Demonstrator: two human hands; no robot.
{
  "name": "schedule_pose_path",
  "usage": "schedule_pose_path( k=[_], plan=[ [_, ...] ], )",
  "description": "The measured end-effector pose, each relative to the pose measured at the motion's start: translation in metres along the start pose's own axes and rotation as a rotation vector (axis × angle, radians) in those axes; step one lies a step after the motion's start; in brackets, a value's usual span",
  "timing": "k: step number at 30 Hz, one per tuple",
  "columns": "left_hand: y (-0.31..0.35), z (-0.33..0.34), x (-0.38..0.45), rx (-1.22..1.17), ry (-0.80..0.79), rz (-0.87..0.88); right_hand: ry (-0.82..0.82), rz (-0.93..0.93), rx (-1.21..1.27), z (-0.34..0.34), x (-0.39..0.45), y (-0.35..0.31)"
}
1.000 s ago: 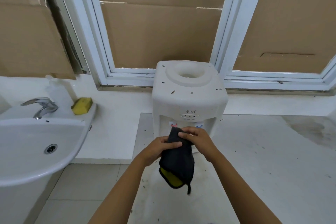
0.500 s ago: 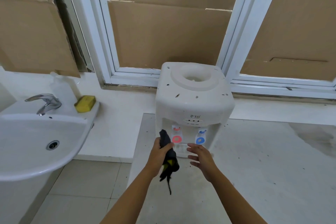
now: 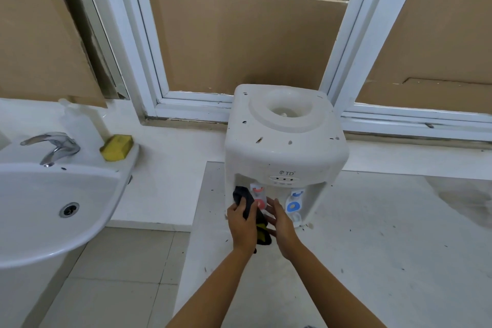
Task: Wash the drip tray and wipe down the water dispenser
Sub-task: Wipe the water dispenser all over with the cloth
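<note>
Cardboard-covered windows back a white tabletop (image 3: 372, 234) carrying the water dispenser (image 3: 285, 146). Left of the dispenser, a sink (image 3: 53, 208) holds a yellow sponge (image 3: 116, 147). At the dispenser's front, the left hand (image 3: 243, 226) grips a dark cloth (image 3: 246, 202) beside the red tap (image 3: 259, 201); the right hand (image 3: 282, 224), fingers straight, touches the cloth.

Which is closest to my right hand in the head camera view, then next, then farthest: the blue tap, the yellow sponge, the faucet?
From the right hand:
1. Blue tap, just right of the fingers on the dispenser's front.
2. Yellow sponge, far left on the sink's back corner.
3. Faucet, farther left still, behind the basin.
</note>
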State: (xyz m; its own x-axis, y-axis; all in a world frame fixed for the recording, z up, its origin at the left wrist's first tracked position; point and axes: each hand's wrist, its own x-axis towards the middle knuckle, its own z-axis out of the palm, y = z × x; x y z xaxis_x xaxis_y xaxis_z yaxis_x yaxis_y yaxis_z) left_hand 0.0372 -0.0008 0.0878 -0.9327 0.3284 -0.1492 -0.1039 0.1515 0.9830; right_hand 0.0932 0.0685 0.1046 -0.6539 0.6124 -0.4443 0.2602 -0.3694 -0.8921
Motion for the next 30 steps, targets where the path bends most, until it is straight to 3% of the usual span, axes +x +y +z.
schedule_pose_path(
  k=[2,6,10,12,23,30],
  plan=[
    [-0.010,0.001,0.005,0.013,-0.013,-0.040,0.003,0.002,-0.021,0.000,0.002,0.002],
    [-0.028,-0.005,0.013,-0.084,-0.114,-0.297,0.000,0.007,-0.030,0.000,0.004,0.000],
    [-0.027,-0.011,0.018,-0.468,-0.162,-0.533,0.014,0.010,-0.041,-0.001,0.002,-0.001],
    [-0.023,-0.012,0.025,-0.535,-0.187,-0.599,0.017,0.018,-0.065,-0.002,0.001,0.000],
    [-0.020,-0.016,0.040,-0.328,-0.470,-0.670,0.042,0.050,-0.099,-0.007,0.009,0.011],
    [-0.021,-0.009,0.022,-0.432,-0.449,-0.669,0.076,0.110,0.023,-0.003,0.006,0.010]
  ],
)
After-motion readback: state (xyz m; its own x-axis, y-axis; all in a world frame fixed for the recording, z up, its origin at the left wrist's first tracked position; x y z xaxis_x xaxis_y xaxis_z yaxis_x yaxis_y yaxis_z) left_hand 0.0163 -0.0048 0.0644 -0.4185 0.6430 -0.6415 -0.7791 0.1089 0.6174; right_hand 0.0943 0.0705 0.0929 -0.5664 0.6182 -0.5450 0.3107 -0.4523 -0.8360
